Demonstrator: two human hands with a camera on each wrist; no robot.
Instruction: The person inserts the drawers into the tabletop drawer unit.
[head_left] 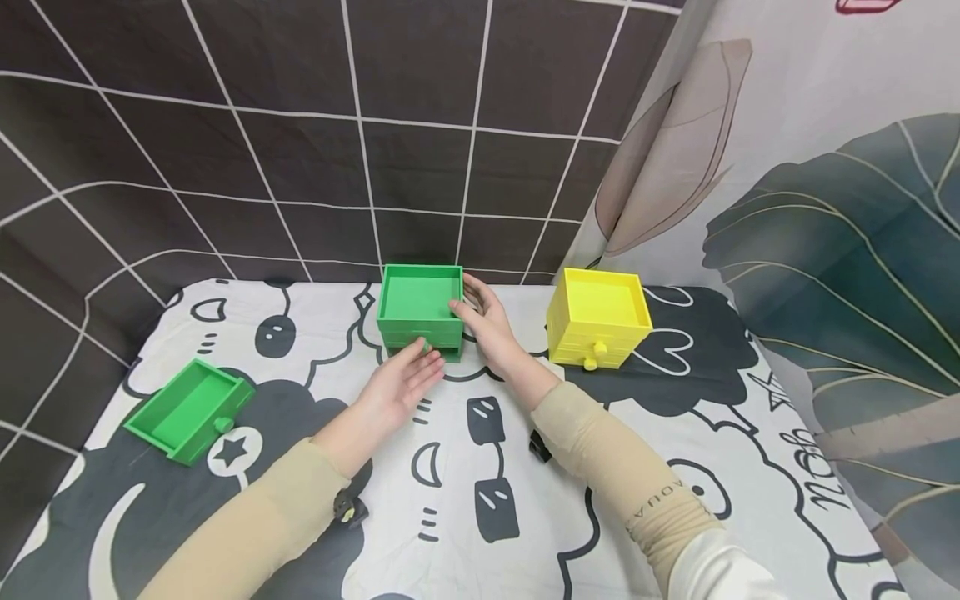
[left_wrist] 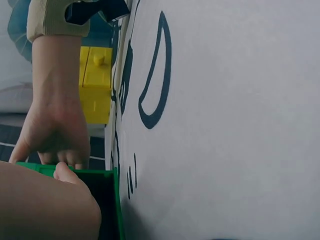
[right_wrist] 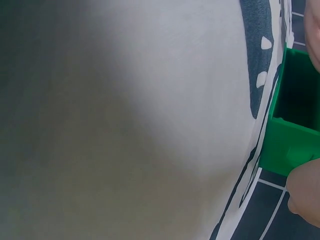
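Note:
In the head view, a green drawer box (head_left: 420,298) stands upright at the centre back, with a dark open slot low in its front. The left hand (head_left: 397,387) is at its front, thumb and forefinger at a small green knob (head_left: 427,344), the other fingers nearly straight. My right hand (head_left: 491,325) grips the box's right side, thumb at the top rim. The left wrist view shows the left hand (left_wrist: 45,200) over the box's dark opening and the right hand (left_wrist: 60,115) beyond. Beside the green box (right_wrist: 287,145), right-hand fingers (right_wrist: 306,192) show in the right wrist view.
A loose green drawer (head_left: 187,408) lies at the left on the patterned cloth (head_left: 450,567). To the right of the green box stands a yellow drawer box (head_left: 600,317) with knobs on its front. Behind them hangs a dark checked curtain (head_left: 420,167).

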